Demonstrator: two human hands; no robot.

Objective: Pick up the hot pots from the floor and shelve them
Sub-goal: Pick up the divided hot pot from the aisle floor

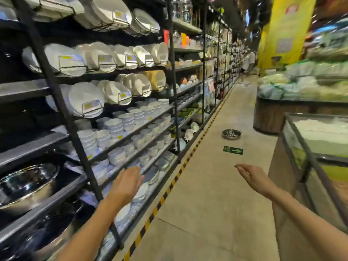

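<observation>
We are judging this as the approach step: both hands are empty, left hand (128, 183) and right hand (253, 178) spread open, fingers loose. One steel pot (231, 134) is sitting on the floor (207, 213) well ahead, near the striped edge of the shelves (131, 129). Next we are needing to close in and crouch. Motion blur is smearing the pot's handles; pots (28, 183) already shelved at lower left are cut off.

Both hands empty, fingers spread. Steel hot pot (231, 133) sits on floor (207, 194) well ahead of right hand (253, 178) fingertips, past green arrow sticker (233, 150). Left hand (128, 183) fingers reach twd shelf (116, 174) w/ white bowls (114, 127). Two steel pots (26, 185) shelved left of left wrist.
</observation>
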